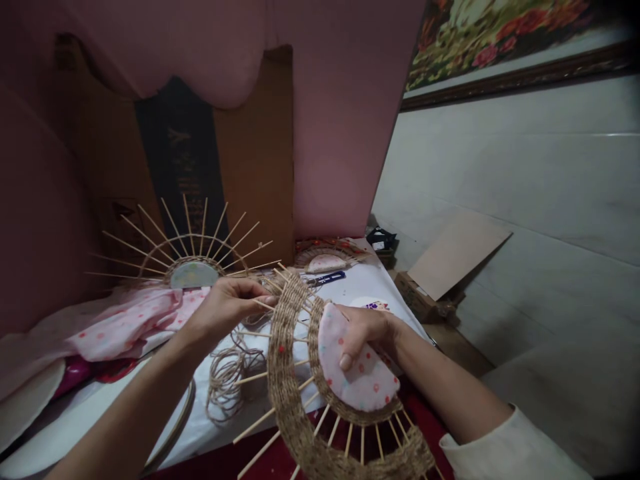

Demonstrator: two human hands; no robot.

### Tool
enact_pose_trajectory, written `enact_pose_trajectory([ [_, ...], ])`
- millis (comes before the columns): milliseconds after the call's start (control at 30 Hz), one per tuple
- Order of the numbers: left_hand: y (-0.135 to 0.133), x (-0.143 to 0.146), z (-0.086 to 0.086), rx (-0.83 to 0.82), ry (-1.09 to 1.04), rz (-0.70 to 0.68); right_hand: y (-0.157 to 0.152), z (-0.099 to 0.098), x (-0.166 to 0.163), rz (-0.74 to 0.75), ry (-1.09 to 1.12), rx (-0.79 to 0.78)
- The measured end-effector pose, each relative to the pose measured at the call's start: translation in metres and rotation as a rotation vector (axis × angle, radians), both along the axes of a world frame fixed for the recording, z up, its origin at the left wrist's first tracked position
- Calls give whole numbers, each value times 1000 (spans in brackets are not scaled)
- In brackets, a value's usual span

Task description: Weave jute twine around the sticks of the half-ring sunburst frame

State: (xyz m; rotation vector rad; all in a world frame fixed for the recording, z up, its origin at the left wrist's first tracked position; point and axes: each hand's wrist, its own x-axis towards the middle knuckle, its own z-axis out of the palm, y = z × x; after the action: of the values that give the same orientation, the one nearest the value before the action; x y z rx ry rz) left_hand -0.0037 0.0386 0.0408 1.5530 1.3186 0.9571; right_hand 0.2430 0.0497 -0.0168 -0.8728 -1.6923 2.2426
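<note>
A half-round woven fan point(283, 387) of brown jute twine on thin wooden sticks is tilted in front of me. Its centre is a half-circle of white-pink fabric point(365, 380) with red and pale dots. My right hand point(367, 333) grips the fan at this centre, thumb pressed on the cloth and the other fingers hidden behind. My left hand point(243, 300) is closed in a pinch at the fan's upper left edge, by the stick ends. Whether twine or a stick is between its fingertips is too small to tell. Loose jute twine point(230, 377) lies on the table below.
A second stick frame point(195, 273) with a pale centre stands at the back left, by dotted fabric point(135, 327). Behind it leans a cardboard sheet point(255, 167). A smaller fan point(325, 260) and a dark blue pen point(330, 277) lie on the white table point(360, 280). An embroidery hoop point(175, 427) is at lower left.
</note>
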Motion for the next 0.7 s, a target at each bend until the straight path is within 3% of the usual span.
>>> enact_pose_trajectory([
  [300, -1, 4, -5, -55, -93, -29, 0, -2, 0, -12, -2, -25],
  [500, 1, -4, -6, -396, -423, -127, -5, 0, 1, 1, -44, -51],
  [700, -2, -5, -8, -488, -561, -149, -4, -3, 1, 8, -36, -49],
])
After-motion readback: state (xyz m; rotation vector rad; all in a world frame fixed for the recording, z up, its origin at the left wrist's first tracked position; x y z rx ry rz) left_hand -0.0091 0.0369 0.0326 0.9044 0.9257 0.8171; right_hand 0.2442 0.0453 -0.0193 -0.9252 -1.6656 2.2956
